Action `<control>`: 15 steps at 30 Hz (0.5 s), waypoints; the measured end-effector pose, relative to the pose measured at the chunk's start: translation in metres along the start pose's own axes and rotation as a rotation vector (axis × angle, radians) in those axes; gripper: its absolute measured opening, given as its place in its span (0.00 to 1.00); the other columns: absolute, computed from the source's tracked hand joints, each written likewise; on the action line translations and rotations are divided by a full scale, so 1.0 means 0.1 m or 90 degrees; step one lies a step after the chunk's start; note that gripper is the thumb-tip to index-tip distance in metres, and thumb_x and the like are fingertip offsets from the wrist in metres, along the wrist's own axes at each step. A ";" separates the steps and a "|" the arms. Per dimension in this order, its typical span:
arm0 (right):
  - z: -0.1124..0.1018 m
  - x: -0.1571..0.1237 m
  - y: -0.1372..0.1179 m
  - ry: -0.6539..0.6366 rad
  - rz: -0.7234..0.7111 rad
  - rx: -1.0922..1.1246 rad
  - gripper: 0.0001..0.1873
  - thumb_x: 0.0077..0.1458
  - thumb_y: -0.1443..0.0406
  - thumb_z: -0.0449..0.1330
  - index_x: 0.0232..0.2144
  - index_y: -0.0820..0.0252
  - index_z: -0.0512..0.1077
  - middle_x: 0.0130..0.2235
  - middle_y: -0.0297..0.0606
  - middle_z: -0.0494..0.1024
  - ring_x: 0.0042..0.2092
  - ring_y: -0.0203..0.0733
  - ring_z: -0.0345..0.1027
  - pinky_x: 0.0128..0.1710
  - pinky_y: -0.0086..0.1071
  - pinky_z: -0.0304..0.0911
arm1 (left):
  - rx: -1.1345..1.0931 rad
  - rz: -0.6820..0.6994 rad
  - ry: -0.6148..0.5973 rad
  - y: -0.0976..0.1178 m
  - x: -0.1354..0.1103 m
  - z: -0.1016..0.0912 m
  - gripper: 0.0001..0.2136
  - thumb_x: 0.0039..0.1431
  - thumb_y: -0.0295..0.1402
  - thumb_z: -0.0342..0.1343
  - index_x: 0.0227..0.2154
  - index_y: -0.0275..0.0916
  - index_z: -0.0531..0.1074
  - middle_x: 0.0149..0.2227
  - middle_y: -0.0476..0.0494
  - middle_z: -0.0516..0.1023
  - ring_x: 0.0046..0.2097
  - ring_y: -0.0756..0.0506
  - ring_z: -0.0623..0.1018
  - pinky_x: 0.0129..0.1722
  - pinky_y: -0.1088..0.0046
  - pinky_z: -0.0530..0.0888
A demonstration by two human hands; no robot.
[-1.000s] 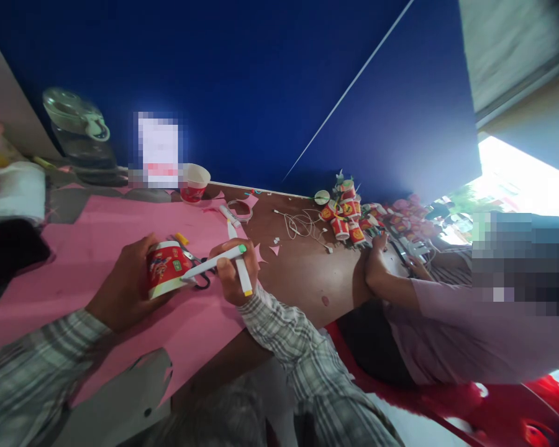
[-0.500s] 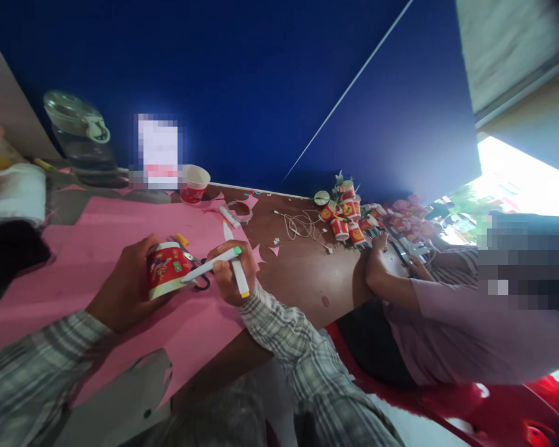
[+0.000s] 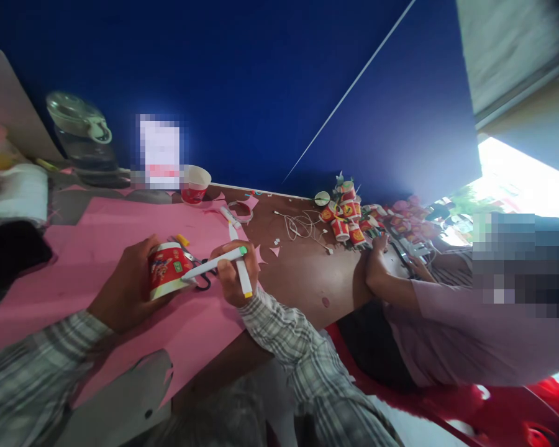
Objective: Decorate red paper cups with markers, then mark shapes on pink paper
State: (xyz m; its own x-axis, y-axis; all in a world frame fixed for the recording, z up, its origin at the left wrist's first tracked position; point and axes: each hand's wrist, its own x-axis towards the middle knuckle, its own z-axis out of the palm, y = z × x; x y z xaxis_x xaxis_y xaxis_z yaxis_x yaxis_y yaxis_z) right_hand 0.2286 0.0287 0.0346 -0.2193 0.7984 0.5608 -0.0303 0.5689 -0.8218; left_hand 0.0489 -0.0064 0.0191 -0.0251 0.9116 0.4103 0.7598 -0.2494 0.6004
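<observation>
My left hand (image 3: 125, 282) is closed around a red paper cup (image 3: 165, 267) with a pale rim, tilted on its side above pink paper (image 3: 116, 226). In my right hand (image 3: 235, 273) are two white markers. The green-ended marker (image 3: 218, 261) points left, its tip at the cup's pale rim; whether it touches I cannot tell. A yellow-ended marker (image 3: 243, 278) crosses beneath it, held in the same fingers. Black-handled scissors (image 3: 205, 282) lie on the paper behind the cup, partly hidden by the green-ended marker. A small yellow-orange piece (image 3: 182, 239) lies beside them.
A second red cup (image 3: 196, 185) stands by the blue partition (image 3: 242, 93), near a water bottle (image 3: 86, 139) and a roll of tape (image 3: 242, 211). White cable (image 3: 298, 226) and stacked red cups (image 3: 347, 214) lie to the right. Another person (image 3: 447, 310) sits there, forearms on the table.
Almost nothing differs. The view has shifted very slightly, and my right hand with both markers sits a touch further right. The cup is still held in my left hand.
</observation>
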 end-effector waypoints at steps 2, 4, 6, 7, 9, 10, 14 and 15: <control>0.00 0.00 0.00 -0.021 0.008 0.002 0.08 0.54 0.65 0.53 0.38 0.59 0.61 0.28 0.37 0.73 0.24 0.36 0.66 0.27 0.31 0.64 | -0.007 0.001 0.002 0.02 0.00 -0.01 0.27 0.30 0.50 0.55 0.34 0.40 0.60 0.32 0.49 0.66 0.34 0.48 0.65 0.35 0.68 0.62; 0.00 -0.01 0.00 -0.041 0.017 0.001 0.08 0.54 0.65 0.53 0.38 0.59 0.60 0.28 0.37 0.74 0.24 0.36 0.67 0.27 0.31 0.64 | -0.009 -0.005 -0.001 0.03 0.00 -0.01 0.27 0.30 0.50 0.55 0.34 0.40 0.60 0.31 0.49 0.66 0.33 0.48 0.65 0.35 0.69 0.62; -0.01 -0.01 0.00 -0.034 0.017 0.001 0.09 0.54 0.65 0.53 0.38 0.59 0.60 0.29 0.37 0.74 0.24 0.36 0.67 0.26 0.30 0.63 | -0.010 -0.008 -0.005 0.02 0.00 -0.01 0.26 0.30 0.49 0.55 0.34 0.40 0.60 0.31 0.49 0.66 0.33 0.49 0.65 0.34 0.69 0.62; -0.01 -0.02 -0.01 -0.031 0.016 0.003 0.09 0.54 0.65 0.53 0.38 0.59 0.60 0.29 0.37 0.74 0.24 0.36 0.67 0.26 0.30 0.63 | -0.010 -0.008 -0.006 0.00 0.00 0.00 0.27 0.30 0.50 0.55 0.34 0.40 0.60 0.31 0.49 0.66 0.33 0.48 0.65 0.34 0.69 0.62; -0.01 -0.01 -0.02 -0.036 0.016 0.007 0.09 0.54 0.65 0.53 0.38 0.59 0.60 0.28 0.36 0.73 0.24 0.35 0.66 0.25 0.30 0.63 | -0.005 -0.004 -0.001 -0.02 -0.01 0.01 0.28 0.30 0.50 0.54 0.36 0.40 0.59 0.33 0.48 0.66 0.34 0.48 0.65 0.35 0.68 0.62; 0.00 -0.01 -0.03 -0.041 0.016 0.010 0.08 0.53 0.65 0.53 0.38 0.59 0.61 0.28 0.36 0.73 0.23 0.35 0.66 0.25 0.29 0.63 | 0.000 -0.002 0.003 -0.04 -0.02 0.02 0.29 0.29 0.50 0.54 0.37 0.40 0.59 0.34 0.47 0.66 0.35 0.47 0.65 0.36 0.68 0.62; 0.00 -0.01 -0.04 -0.055 0.011 0.026 0.08 0.53 0.65 0.53 0.38 0.58 0.61 0.26 0.34 0.72 0.22 0.36 0.65 0.23 0.30 0.62 | 0.021 0.009 -0.011 -0.07 -0.02 0.03 0.29 0.29 0.51 0.55 0.36 0.40 0.59 0.35 0.45 0.66 0.36 0.47 0.64 0.37 0.67 0.62; 0.00 -0.01 -0.04 -0.056 0.008 0.026 0.08 0.53 0.66 0.53 0.38 0.58 0.61 0.26 0.34 0.72 0.22 0.36 0.65 0.24 0.30 0.62 | 0.025 0.014 -0.018 -0.07 -0.01 0.03 0.29 0.29 0.50 0.55 0.36 0.39 0.59 0.35 0.45 0.66 0.36 0.47 0.64 0.37 0.67 0.62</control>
State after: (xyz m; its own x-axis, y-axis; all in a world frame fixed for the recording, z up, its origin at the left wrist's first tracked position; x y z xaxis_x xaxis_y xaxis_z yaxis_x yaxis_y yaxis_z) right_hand 0.2293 0.0257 0.0375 -0.3051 0.7843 0.5402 -0.0663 0.5484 -0.8336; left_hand 0.0454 -0.0049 0.0121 0.0100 0.9153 0.4027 0.7845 -0.2569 0.5645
